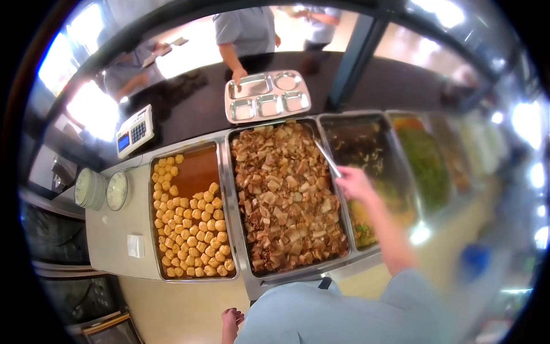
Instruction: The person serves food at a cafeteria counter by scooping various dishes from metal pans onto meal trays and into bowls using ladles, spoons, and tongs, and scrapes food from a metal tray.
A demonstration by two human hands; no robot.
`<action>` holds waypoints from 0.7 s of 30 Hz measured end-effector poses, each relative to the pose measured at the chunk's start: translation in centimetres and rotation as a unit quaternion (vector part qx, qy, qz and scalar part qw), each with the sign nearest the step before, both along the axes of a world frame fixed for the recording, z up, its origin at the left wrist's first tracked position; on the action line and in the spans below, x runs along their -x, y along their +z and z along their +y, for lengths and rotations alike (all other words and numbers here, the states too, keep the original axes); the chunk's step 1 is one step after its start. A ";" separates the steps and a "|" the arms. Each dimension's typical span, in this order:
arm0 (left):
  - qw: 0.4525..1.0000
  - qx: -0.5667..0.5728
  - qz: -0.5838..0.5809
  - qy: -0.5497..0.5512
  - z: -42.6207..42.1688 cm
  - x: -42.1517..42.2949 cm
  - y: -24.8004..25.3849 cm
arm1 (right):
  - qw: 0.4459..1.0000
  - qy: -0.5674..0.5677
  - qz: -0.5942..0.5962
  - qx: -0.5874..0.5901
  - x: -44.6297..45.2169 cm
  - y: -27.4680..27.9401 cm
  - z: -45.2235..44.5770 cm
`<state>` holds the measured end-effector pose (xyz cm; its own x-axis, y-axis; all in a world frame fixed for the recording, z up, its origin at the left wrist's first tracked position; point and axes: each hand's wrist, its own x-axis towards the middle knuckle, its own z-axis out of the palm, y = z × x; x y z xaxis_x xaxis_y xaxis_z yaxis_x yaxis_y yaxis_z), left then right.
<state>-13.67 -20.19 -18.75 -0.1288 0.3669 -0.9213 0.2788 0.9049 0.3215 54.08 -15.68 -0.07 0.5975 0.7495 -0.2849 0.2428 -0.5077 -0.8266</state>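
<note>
Right hand (356, 184): fingers closed around the metal handle of a utensil (326, 157), which slants up and left to the right edge of the middle pan (302, 270). That pan is heaped with brown sliced pieces (286, 195). Left hand (232, 317) hangs low, near the desk's front edge, fingers curled; cannot tell whether fully clenched, no object visible in it.

Left pan (200, 280): round golden balls (192, 232) crowd the lower part; orange-brown liquid (197, 175) shows at upper right. Third pan (352, 114): dark liquid with pale bits above, yellowish and green food below. Green food (424, 166) lies in the next pan over.

Beyond, another person's hand (239, 75) is on a compartment tray (260, 98), bare metal showing in its compartments. Far left, stacked bowls (91, 189).

Hard to make out: utensil's far end, among the food; third pan partly behind the forearm; rightmost pans blurred; people beyond cut off by the frame.
</note>
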 end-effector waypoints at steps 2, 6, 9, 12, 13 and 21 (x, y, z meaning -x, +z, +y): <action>0.997 -0.014 0.016 -0.068 -0.3 -1.6 2.2 | 0.975 -0.056 0.215 0.020 0.2 3.7 0.1; 0.996 -0.012 0.039 -0.079 0.6 -3.5 5.2 | 0.935 -0.083 0.339 -0.057 -0.8 1.4 1.1; 0.998 -0.013 0.051 -0.039 1.1 -2.9 4.3 | 0.891 -0.113 0.431 -0.088 -1.3 -0.1 0.5; 0.998 -0.026 0.040 -0.037 1.3 -2.4 3.9 | 0.846 -0.118 0.501 -0.141 -0.7 -1.5 0.4; 0.998 -0.022 0.039 -0.034 1.5 -2.6 4.2 | 0.832 -0.128 0.519 -0.148 -0.2 -1.4 0.6; 0.998 -0.023 0.035 -0.045 1.7 -2.1 3.2 | 0.841 -0.125 0.492 -0.187 1.7 -1.8 -1.3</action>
